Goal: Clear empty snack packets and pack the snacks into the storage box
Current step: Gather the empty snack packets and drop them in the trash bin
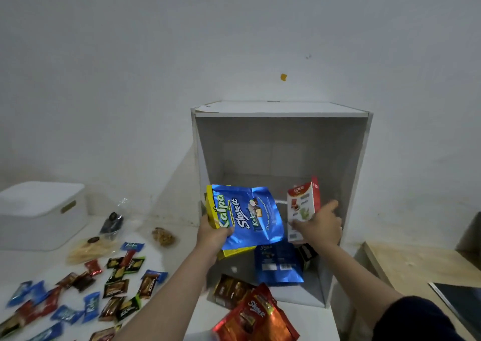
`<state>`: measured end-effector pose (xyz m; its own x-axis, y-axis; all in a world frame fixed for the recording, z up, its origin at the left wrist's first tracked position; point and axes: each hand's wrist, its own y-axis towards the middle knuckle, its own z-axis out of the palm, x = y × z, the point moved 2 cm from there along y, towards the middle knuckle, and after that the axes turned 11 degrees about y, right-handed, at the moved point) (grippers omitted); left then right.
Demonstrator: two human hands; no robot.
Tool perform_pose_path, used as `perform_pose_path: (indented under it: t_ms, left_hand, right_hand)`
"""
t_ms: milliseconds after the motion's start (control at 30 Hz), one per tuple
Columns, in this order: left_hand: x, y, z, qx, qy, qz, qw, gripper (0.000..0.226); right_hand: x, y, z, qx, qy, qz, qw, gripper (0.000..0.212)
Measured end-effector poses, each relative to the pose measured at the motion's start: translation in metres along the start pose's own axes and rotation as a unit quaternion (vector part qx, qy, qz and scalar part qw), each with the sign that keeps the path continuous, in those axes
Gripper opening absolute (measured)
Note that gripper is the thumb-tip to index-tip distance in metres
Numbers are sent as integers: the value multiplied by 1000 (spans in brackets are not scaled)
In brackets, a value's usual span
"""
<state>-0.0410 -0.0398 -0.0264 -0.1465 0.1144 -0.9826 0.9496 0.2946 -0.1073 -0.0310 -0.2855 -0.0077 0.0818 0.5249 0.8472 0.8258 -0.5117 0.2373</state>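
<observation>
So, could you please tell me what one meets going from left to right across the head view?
White lidded box → loose small snack packets → left hand gripping the blue Kalpa bag → right hand holding the red-and-white carton → wooden surface.

The light is dim and even, with a cool grey tone, and its source cannot be seen; the wall (234, 41) gets darker toward the upper corners. The inside of the white cabinet (281, 158) lies in soft shadow, while the blue packet (250, 215) shows a small glare. The right hand (322, 223) is blurred, and straight lines bend near the edges of the picture.
</observation>
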Motion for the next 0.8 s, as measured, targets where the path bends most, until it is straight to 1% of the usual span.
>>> perform_pose_path:
  t_ms: [33,133,233,300,433,533,700,800]
  left_hand:
    - [1,-6,-8,12,-4,6,1000,36]
    - [9,-24,-35,33,-20,11,999,34]
    - [21,-42,-74,45,-26,-3,999,38]
    - [32,-59,-109,33,-25,-10,999,36]
    - [63,-102,-200,-36,-27,-46,998,30]
    - [92,-140,-275,-91,-57,-76,991,28]
    - [135,-221,-394,-225,-99,-120,962,17]
    - [165,-268,-462,-302,-112,-139,936,21]
  right_hand:
    - [1,-6,-4,-11,42,-10,999,80]
    - [6,-30,-1,30,150,-31,988,61]
    - [17,-64,9,59,213,-38,975,56]
    - [32,-95,19,94,238,-46,966,54]
    - [65,-172,54,162,255,-51,952,50]
    - [94,-238,88,220,251,-53,941,50]
    - [140,-359,146,319,265,-84,906,49]
    - [162,-430,184,394,253,-91,879,46]
